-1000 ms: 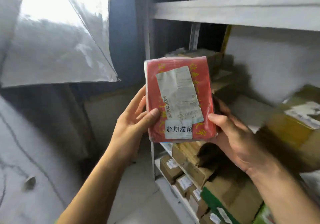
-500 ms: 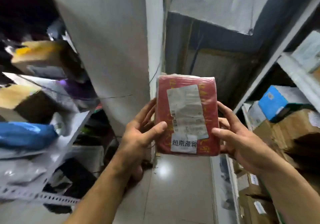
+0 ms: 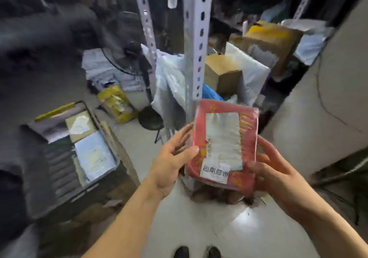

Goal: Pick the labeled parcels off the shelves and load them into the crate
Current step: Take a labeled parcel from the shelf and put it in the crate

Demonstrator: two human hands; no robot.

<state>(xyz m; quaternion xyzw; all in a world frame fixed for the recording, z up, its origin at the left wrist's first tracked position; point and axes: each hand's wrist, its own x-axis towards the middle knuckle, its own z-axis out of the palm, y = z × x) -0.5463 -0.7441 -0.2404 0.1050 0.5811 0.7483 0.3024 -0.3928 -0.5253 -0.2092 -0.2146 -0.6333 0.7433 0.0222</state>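
Note:
A flat red parcel (image 3: 247, 130) wrapped in clear film, with a white shipping label and a small white sticker, is at chest height in front of me. My right hand (image 3: 276, 176) grips its lower right edge, fingers curled behind it. My left hand (image 3: 171, 158) holds the left edge, thumb on the front and fingers behind. Down to the left a dark crate (image 3: 59, 170) stands on the floor, holding a cardboard box (image 3: 79, 125) and a pale mailer (image 3: 95, 156).
A perforated white shelf post (image 3: 196, 38) rises straight ahead, with boxes and grey bags on the shelves behind it. A standing fan (image 3: 129, 52) and a yellow parcel (image 3: 117, 106) are on the floor beyond the crate. A pale wall (image 3: 322, 108) is at right. My shoes (image 3: 197, 251) show below.
My view has swung away from the shelves, leftward and down toward the floor and the crate. The red parcel stays in both hands and now tilts slightly.

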